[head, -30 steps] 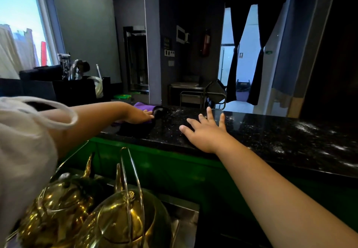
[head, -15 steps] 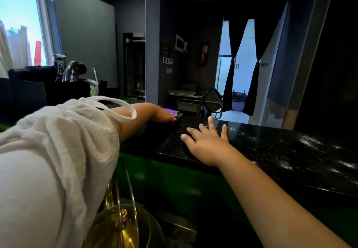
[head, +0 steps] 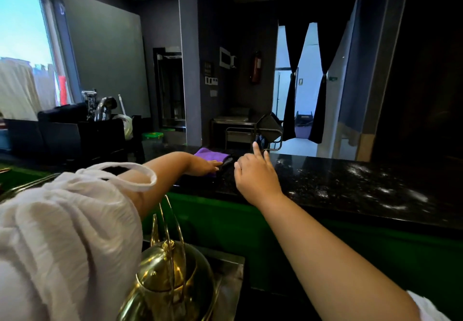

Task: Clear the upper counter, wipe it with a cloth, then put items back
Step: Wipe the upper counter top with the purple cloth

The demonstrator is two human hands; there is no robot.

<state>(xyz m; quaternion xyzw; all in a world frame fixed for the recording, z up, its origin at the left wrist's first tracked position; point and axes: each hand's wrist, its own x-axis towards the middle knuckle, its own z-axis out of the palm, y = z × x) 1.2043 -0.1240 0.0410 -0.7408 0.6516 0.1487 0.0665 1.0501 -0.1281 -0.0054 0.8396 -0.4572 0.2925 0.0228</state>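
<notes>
Both your hands are out over the black counter [head: 350, 185]
Your left hand [head: 204, 166] lies flat, fingers straight, resting on the purple cloth [head: 209, 155] at the counter's far edge. Your right hand [head: 256, 174] is just beside it, fingers loose and spread, holding nothing. A brass kettle [head: 167, 273] stands lower down, close to you

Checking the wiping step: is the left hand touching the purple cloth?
Touching. The head view shows the left hand lying flat on the purple cloth, fingers straight, on the upper counter.
</notes>
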